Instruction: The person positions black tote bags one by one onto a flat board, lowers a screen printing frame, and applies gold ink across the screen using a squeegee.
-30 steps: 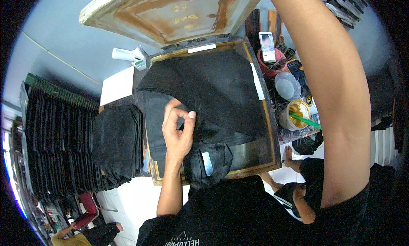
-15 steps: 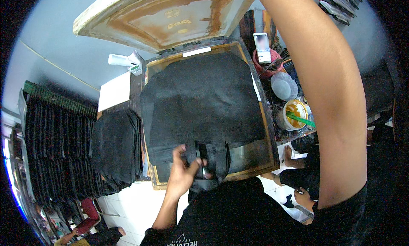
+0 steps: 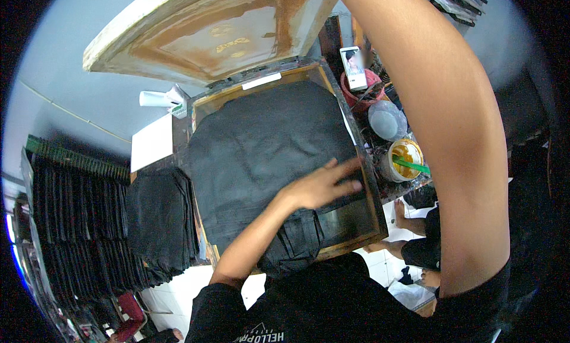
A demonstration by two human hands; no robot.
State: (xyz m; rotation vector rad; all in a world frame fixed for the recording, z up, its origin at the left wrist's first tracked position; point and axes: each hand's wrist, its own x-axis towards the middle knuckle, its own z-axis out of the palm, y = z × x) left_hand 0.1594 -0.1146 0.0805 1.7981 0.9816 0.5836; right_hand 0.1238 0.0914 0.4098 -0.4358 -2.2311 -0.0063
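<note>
Black cloth (image 3: 261,141) on framed board (image 3: 355,218), mostly flat; creases left, I'd say, no print vis. yet. Screen (image 3: 178,52) up. My L hand (image 3: 317,188): fingers spread, nothing gripped. R hand off-frame, can't tell.

The left hand (image 3: 320,187) was palm-down, fingers spread, near the right edge of the framed board (image 3: 350,244); the right arm (image 3: 460,123) was raised.

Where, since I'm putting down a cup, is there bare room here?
The white sheet is bare, between the small box and the stack of black fabric. Also bare: the near right of the framed board, between the spread black fabric and wooden rim; the left hand is close. Right of that rim is crowded: phone, pink basket, tub.
</note>
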